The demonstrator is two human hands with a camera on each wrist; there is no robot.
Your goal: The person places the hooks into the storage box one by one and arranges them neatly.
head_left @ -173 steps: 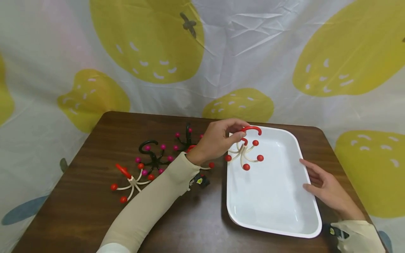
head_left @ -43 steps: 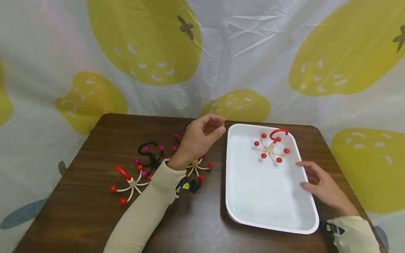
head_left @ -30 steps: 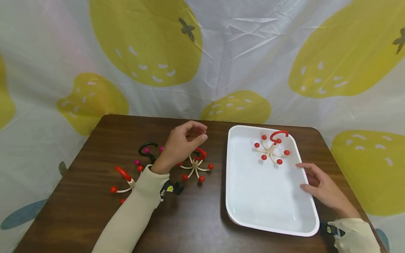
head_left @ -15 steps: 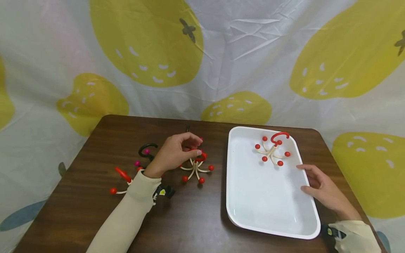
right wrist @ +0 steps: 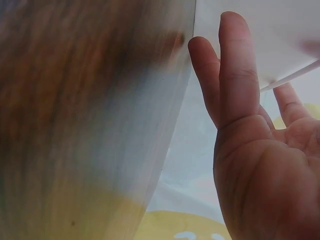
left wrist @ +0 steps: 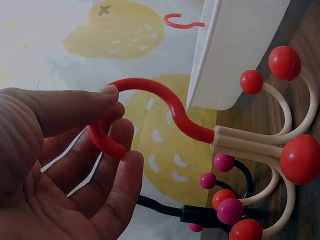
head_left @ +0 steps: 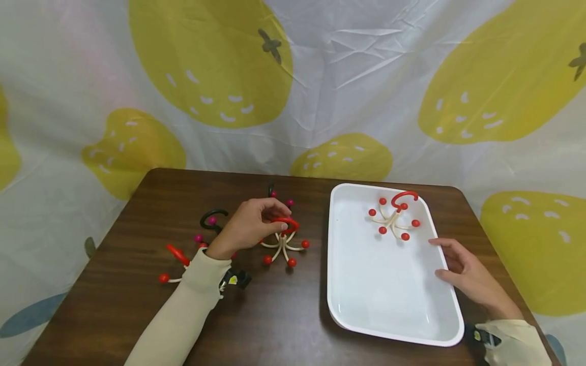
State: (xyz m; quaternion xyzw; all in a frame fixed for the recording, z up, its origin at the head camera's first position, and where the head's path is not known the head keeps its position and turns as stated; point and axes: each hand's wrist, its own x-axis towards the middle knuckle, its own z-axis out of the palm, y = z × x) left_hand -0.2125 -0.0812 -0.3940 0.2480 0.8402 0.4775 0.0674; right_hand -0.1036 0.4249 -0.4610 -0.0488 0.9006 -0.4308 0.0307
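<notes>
My left hand (head_left: 252, 223) pinches the red hook of a spider-legged hook (head_left: 282, 244) whose cream legs end in red balls. In the left wrist view, the thumb lies on the curved red hook (left wrist: 155, 87) and the fingers curl round its end. Its legs stand low at the table. My right hand (head_left: 476, 279) holds the right rim of a white tray (head_left: 389, 284), thumb and forefinger tips over the edge, other fingers on the outer wall (right wrist: 237, 70). A matching red-and-cream hook (head_left: 391, 218) lies at the tray's back right.
Left of my left hand are a black hook with pink balls (head_left: 211, 217) and another red hook with cream legs (head_left: 177, 254), both partly hidden by the arm. A second black hook (head_left: 271, 189) stands behind the hand. The brown table (head_left: 284, 320) meets a patterned curtain (head_left: 320, 101).
A red-and-cream hook went into the tray and was let go. My left hand then moved left and down and took hold of another red hook. The right hand stayed at the rim.
</notes>
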